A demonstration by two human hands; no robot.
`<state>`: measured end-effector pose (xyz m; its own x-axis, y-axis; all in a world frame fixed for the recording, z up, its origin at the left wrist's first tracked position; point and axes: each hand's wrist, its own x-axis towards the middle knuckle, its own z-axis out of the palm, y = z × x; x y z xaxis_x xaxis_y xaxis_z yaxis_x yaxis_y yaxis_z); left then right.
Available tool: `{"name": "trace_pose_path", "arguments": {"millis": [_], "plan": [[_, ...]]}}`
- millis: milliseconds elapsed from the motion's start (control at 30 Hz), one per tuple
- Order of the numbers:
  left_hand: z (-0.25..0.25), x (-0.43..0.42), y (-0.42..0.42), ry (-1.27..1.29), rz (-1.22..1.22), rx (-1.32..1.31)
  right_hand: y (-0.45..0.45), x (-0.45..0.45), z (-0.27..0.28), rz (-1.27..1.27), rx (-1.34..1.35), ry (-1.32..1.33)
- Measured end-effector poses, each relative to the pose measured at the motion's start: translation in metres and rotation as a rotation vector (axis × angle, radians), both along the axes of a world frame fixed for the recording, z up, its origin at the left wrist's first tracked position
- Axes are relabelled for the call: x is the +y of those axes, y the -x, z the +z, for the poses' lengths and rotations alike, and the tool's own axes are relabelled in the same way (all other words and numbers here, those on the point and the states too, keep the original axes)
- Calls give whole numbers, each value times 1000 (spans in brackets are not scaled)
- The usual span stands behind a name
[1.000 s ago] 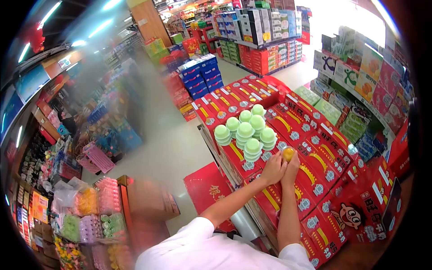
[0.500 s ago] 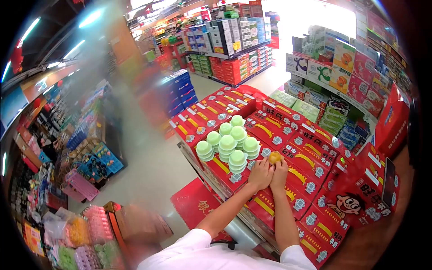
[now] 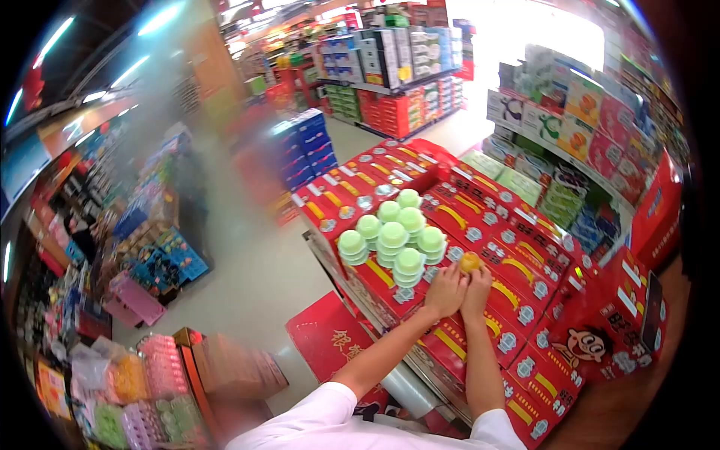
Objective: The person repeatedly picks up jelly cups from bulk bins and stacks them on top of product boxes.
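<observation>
A small, round orange-yellow item (image 3: 470,262) sits at the fingertips of both hands, above the red cartons. My left hand (image 3: 445,291) closes on its near left side with curled fingers. From the right, my right hand (image 3: 477,291) grips the same item, its fingers pressed close to the left hand's. It is too small to tell its exact kind. Just left of my hands stand several stacks of pale green cups (image 3: 392,235), upside down, on the carton tops. Red drink cartons (image 3: 514,268) with yellow stripes form the surface beneath.
A red carton with a cartoon face (image 3: 589,341) stands at the right, a dark phone-like slab (image 3: 651,307) against it. Blue boxes (image 3: 309,146) are piled beyond the left corner. Shelves of packaged goods (image 3: 555,124) rise behind. Egg trays (image 3: 161,367) lie at lower left.
The view has shifted slightly, so the cartons and cups sit a little farther right and lower. Both hands still hold the orange-yellow item in nearly the same pose.
</observation>
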<state>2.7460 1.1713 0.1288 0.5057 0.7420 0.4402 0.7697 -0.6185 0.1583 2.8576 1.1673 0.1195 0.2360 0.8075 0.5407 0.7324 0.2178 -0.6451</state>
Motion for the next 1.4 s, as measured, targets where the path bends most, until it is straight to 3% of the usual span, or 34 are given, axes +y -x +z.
{"name": "trace_pose_path", "arguments": {"millis": [100, 167, 233, 300, 400, 433, 467, 533, 633, 700, 733, 800, 900, 1000, 1033, 1100, 1167, 1300, 1400], "plan": [[15, -26, 6, -11, 20, -18, 3, 2, -5, 4, -16, -99], [26, -70, 22, 125, -18, -545, -5, 14, -15, 3, -79, -151], [34, -129, 56, 80, -111, -608, 7, -3, 13, 40, -59, -215], [7, -189, 107, 268, -124, -680, 34, -42, 52, 118, -31, -312], [-79, -294, 190, 549, 317, -696, 86, -92, 59, 342, -7, -381], [-59, -335, 215, 651, 485, -790, 110, -113, 59, 452, 10, -391], [-93, -370, 237, 682, 692, -827, 140, -136, 57, 555, 52, -283], [-97, -444, 279, 717, 764, -782, 193, -183, 38, 774, 57, 1], [-120, -531, 309, 704, 979, -894, 265, -262, 0, 1094, -139, 384], [-130, -575, 320, 614, 1171, -1161, 303, -307, -11, 1428, -599, 645], [-128, -590, 324, 604, 1189, -1174, 319, -325, -24, 1448, -612, 641], [-123, -618, 329, 527, 1374, -1226, 345, -365, -50, 1910, -837, 710], [-105, -655, 337, 467, 1499, -1131, 390, -414, -48, 1939, -1039, 656], [-98, -688, 345, 482, 1576, -1260, 436, -454, -29, 1877, -1194, 588], [-99, -696, 348, 353, 1611, -1245, 446, -465, -26, 1836, -1269, 551], [-101, -712, 352, 220, 1683, -1274, 459, -478, -54, 1973, -1107, 457], [-93, -731, 363, 138, 1724, -1296, 474, -501, -39, 2132, -1018, 462], [-86, -767, 375, 98, 1870, -1309, 510, -561, -40, 2160, -1229, 494], [-92, -787, 381, 27, 2020, -1362, 540, -602, -38, 2284, -1101, 392]]}}
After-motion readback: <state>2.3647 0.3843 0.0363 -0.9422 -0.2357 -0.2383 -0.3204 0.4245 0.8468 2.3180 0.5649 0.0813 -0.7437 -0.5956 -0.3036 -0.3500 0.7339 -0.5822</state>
